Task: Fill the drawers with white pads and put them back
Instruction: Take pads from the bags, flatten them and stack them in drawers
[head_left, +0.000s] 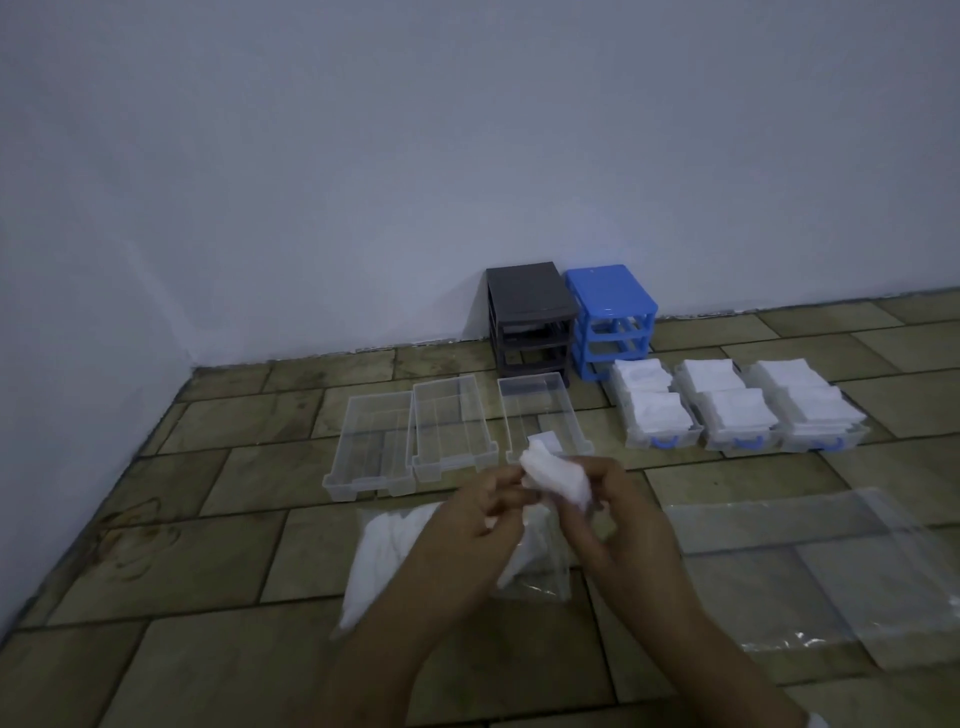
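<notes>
Holding a white pad between both hands: your left hand and right hand are pinching it above the floor. The nearest empty drawer is lying just ahead, long axis running away from you. Two more clear drawers are sitting left, three filled drawers right. Nothing's blocking the drop.
</notes>
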